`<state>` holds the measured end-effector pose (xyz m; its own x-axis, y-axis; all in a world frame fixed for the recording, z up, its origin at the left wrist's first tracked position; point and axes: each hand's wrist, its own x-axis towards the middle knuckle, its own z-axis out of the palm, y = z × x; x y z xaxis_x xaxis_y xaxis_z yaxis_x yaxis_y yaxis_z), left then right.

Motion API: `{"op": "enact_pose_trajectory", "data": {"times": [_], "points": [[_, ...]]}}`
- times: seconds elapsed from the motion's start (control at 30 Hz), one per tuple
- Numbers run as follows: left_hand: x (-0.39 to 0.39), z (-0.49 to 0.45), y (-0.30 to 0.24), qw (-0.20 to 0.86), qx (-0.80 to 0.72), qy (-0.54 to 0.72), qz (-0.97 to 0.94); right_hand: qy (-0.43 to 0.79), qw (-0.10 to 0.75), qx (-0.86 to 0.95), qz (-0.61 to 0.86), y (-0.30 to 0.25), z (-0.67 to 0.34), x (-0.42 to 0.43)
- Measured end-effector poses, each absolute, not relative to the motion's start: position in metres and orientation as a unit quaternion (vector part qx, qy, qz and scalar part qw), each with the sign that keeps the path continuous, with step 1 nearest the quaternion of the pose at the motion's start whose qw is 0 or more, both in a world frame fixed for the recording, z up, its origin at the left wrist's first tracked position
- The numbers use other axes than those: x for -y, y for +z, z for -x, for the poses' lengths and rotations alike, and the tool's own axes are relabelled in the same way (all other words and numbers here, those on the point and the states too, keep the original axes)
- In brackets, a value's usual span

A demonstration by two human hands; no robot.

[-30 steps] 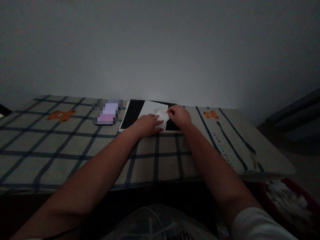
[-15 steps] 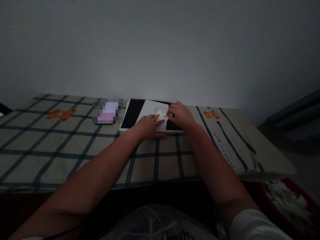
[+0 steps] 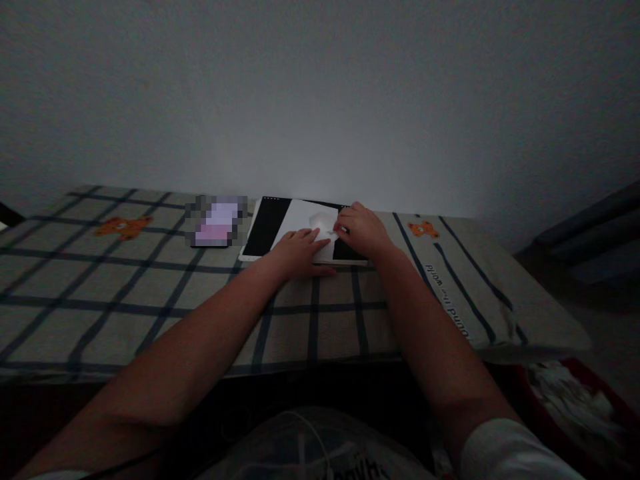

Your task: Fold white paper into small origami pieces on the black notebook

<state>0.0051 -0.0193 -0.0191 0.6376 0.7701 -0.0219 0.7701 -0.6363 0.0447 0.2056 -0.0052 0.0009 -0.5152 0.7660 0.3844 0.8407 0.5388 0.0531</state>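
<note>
A small white sheet of paper [image 3: 320, 223] lies on a lit tablet [image 3: 267, 227] whose screen shows a white middle panel between black sides. My left hand [image 3: 297, 253] rests flat on the paper's near edge, fingers stretched out. My right hand [image 3: 363, 230] sits at the paper's right side with its fingers curled in a pinch on the paper's edge. The room is dim and small details are hard to make out.
The tablet lies on a beige table cover [image 3: 150, 287] with dark blue checks and orange bear prints, set against a plain wall. A blurred-out phone-like object [image 3: 216, 222] lies left of the tablet. A red bin [image 3: 575, 400] holding white scraps stands at the lower right.
My right hand has lowered and closed in on the paper's right edge, flattening the raised piece. My left hand shifted slightly forward on the paper.
</note>
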Motion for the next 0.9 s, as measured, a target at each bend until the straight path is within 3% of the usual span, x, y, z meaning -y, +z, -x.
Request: {"op": "enact_pose_trajectory", "data": {"times": [0.47, 0.9], "points": [[0.022, -0.006, -0.017, 0.025, -0.429, -0.016, -0.903, -0.137, 0.095, 0.833, 0.527, -0.010, -0.203, -0.001], [0.021, -0.006, -0.018, 0.028, -0.427, -0.013, -0.904, -0.110, 0.108, 0.860, 0.486, 0.003, -0.199, 0.011]]}}
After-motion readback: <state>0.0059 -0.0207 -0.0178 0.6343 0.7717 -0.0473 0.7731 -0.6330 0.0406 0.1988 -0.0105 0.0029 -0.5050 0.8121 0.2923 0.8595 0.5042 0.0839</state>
